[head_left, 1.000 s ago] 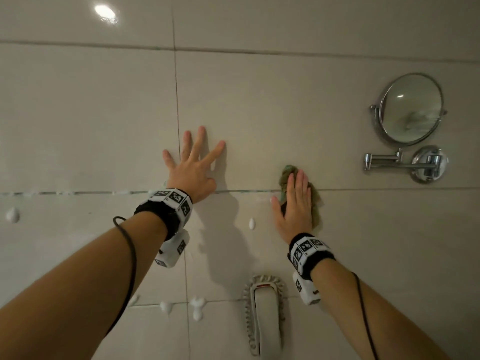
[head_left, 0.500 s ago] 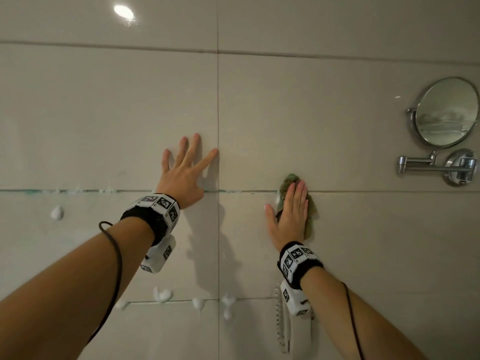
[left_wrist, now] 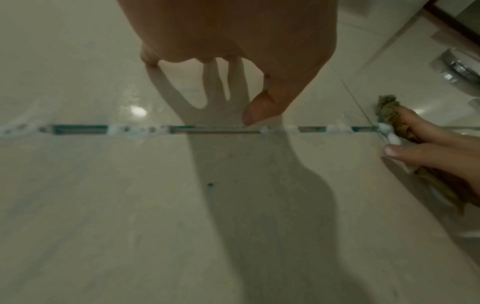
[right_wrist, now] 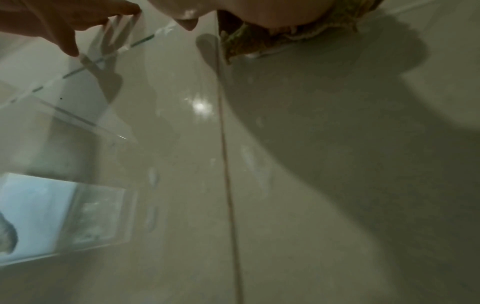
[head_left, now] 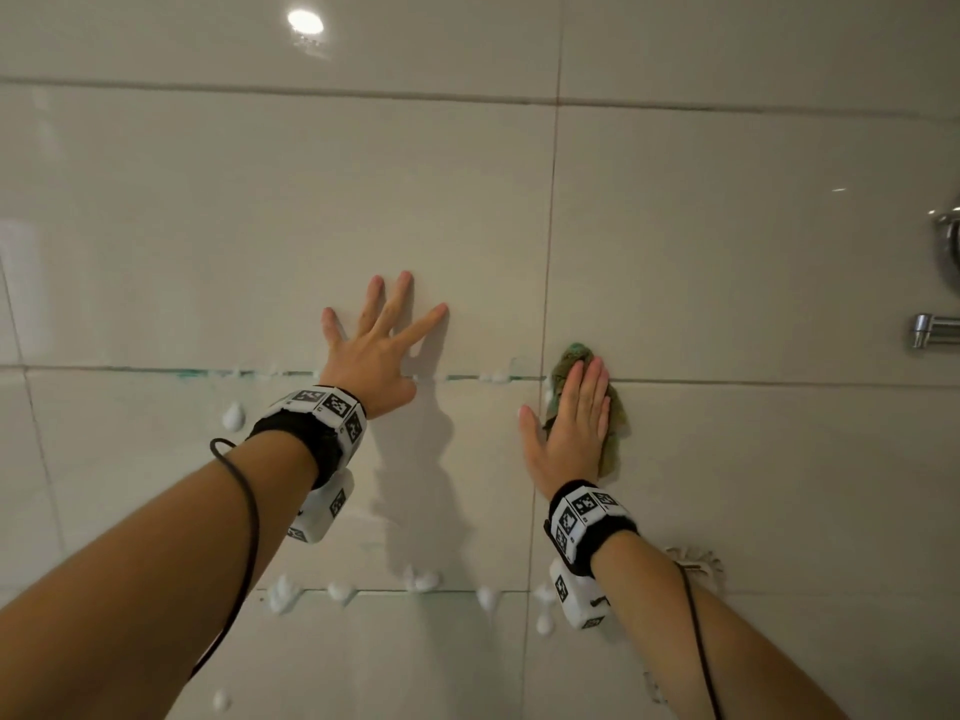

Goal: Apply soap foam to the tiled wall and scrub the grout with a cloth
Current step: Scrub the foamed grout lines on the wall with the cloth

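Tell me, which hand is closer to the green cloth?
Right. The right hand presses flat on the cloth against the wall. The left hand rests on bare tile, off to the cloth's left.

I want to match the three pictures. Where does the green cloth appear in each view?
Head: green cloth right of centre, under the flat right hand.
Left wrist: cloth at the right edge.
Right wrist: cloth at the top.
Shared landmark: vertical grout line beside the cloth.
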A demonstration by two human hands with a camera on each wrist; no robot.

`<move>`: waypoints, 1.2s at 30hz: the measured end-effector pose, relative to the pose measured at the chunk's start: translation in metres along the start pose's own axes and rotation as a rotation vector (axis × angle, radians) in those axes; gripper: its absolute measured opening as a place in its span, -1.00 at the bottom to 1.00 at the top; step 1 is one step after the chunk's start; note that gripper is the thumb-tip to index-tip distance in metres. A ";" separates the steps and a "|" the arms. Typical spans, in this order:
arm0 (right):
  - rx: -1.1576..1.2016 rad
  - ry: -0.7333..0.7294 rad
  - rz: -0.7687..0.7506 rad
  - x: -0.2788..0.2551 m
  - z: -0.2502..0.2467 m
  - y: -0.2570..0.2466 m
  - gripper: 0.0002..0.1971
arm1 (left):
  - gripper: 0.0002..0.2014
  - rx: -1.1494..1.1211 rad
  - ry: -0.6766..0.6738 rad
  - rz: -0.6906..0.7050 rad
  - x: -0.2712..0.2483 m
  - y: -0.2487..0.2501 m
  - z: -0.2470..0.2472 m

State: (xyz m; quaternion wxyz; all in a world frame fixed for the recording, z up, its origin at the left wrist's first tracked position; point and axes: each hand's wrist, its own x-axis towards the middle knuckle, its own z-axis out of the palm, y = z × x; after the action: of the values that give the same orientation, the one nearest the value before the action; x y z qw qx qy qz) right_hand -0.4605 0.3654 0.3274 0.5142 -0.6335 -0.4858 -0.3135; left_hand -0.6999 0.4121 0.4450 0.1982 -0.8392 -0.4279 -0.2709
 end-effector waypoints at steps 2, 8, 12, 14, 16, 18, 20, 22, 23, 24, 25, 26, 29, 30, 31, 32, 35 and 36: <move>-0.009 0.002 0.010 -0.003 0.006 -0.012 -0.13 | 0.03 0.008 -0.002 0.019 -0.002 -0.014 0.000; -0.035 -0.001 0.031 -0.007 0.020 -0.039 -0.14 | -0.01 -0.001 -0.017 0.093 0.000 -0.033 -0.001; -0.044 -0.022 0.032 -0.010 0.024 -0.052 -0.14 | -0.02 -0.023 -0.037 0.114 0.001 -0.034 -0.001; -0.051 -0.021 0.033 -0.011 0.027 -0.056 -0.13 | -0.03 -0.024 -0.045 0.121 0.001 -0.035 -0.002; -0.044 -0.025 0.029 -0.012 0.029 -0.059 -0.14 | -0.02 -0.021 -0.050 0.127 0.000 -0.036 -0.003; -0.034 -0.022 0.022 -0.012 0.031 -0.063 -0.15 | -0.01 -0.009 -0.047 0.135 0.000 -0.038 -0.005; -0.025 -0.028 0.014 -0.014 0.033 -0.068 -0.15 | -0.01 -0.009 -0.046 0.136 -0.004 -0.041 -0.007; -0.012 -0.036 0.007 -0.015 0.036 -0.073 -0.16 | 0.01 -0.011 -0.037 0.121 -0.007 -0.046 -0.007; -0.008 -0.035 0.006 -0.016 0.036 -0.077 -0.16 | 0.02 -0.018 -0.032 0.103 -0.009 -0.049 -0.007; -0.005 -0.035 0.010 -0.017 0.037 -0.080 -0.16 | 0.03 -0.028 -0.028 0.080 -0.012 -0.052 -0.006; -0.004 -0.037 0.016 -0.018 0.037 -0.082 -0.15 | 0.03 -0.036 -0.026 0.059 -0.015 -0.056 -0.005; -0.004 -0.038 0.022 -0.019 0.037 -0.084 -0.15 | 0.04 -0.040 -0.028 0.044 -0.018 -0.060 -0.005; -0.002 -0.031 0.026 -0.020 0.040 -0.091 -0.15 | 0.04 -0.035 -0.027 0.012 -0.024 -0.080 -0.004; -0.002 -0.032 0.025 -0.020 0.042 -0.094 -0.15 | 0.05 -0.032 -0.026 0.004 -0.026 -0.087 -0.004; -0.003 -0.036 0.025 -0.021 0.044 -0.097 -0.15 | 0.06 -0.029 -0.026 -0.003 -0.028 -0.094 -0.005; -0.005 -0.038 0.026 -0.022 0.045 -0.101 -0.15 | 0.07 -0.026 -0.026 -0.008 -0.029 -0.100 -0.005; -0.005 -0.032 0.024 -0.026 0.052 -0.115 -0.16 | 0.10 -0.036 -0.032 -0.035 -0.034 -0.118 -0.005; -0.007 -0.031 0.023 -0.027 0.055 -0.121 -0.16 | 0.11 -0.042 -0.035 -0.044 -0.036 -0.124 -0.005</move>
State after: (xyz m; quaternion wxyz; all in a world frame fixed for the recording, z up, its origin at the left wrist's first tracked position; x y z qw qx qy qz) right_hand -0.5883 0.4100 0.3304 0.5078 -0.6457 -0.4853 -0.2994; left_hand -0.8213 0.4562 0.4394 0.1671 -0.8382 -0.4437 -0.2695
